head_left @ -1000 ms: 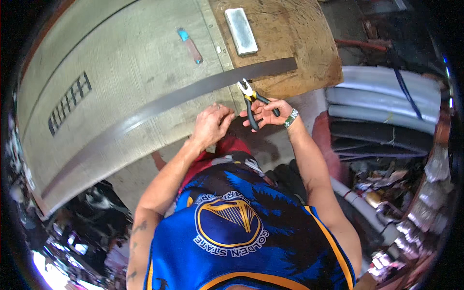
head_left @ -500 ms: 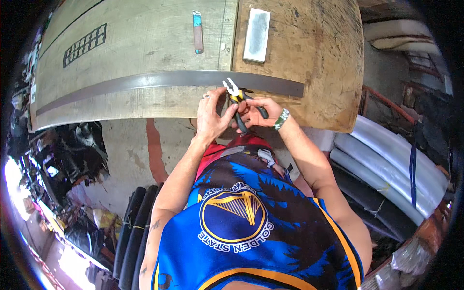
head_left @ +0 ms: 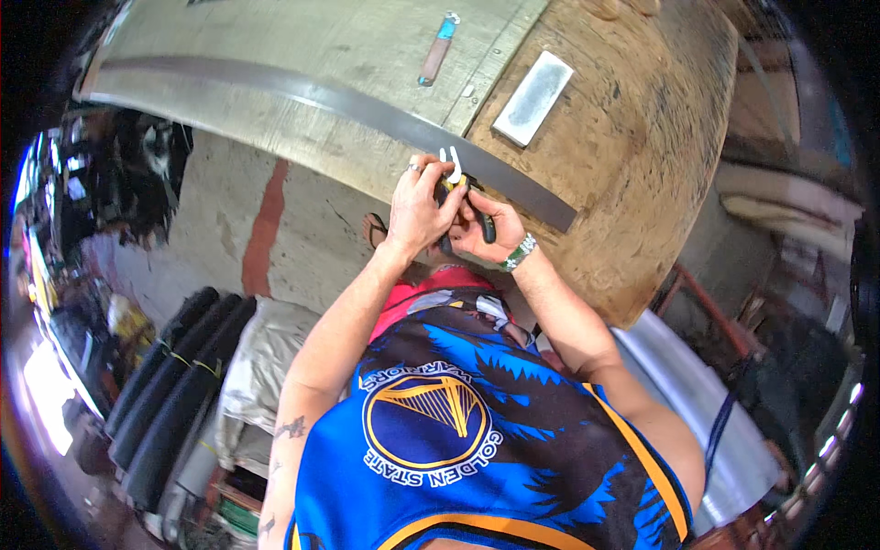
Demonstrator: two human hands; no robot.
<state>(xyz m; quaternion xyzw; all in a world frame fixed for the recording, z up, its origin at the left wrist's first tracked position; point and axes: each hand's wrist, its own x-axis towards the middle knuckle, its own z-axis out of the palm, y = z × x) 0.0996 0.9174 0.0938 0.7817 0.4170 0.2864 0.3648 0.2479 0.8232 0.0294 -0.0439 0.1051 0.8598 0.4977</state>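
In the middle of the view my left hand (head_left: 417, 206) grips a pair of pliers (head_left: 455, 174) near their pivot. The pliers have pale jaws, pointing away from me, and black-and-yellow handles. My right hand (head_left: 495, 234) is closed around the handles, its fingers partly hidden. Just beyond both hands a long dark-grey flat strip (head_left: 532, 188) lies along the near part of the worktable (head_left: 642, 183). Farther back are a blue-and-brown slim tool (head_left: 433, 60), perhaps a knife, and a pale rectangular block (head_left: 532, 96), lying apart from each other.
The table has a pale greenish left section (head_left: 275, 41) and a worn brown wooden right section. Black rolls (head_left: 165, 394) and a whitish sheet (head_left: 266, 348) lie low at left. Silvery rolls (head_left: 697, 412) are at lower right. A red stripe (head_left: 261, 229) marks the concrete floor.
My left hand has moved from beside the pliers up onto them and closed on them. The view has also turned, so the table sits differently in the picture.
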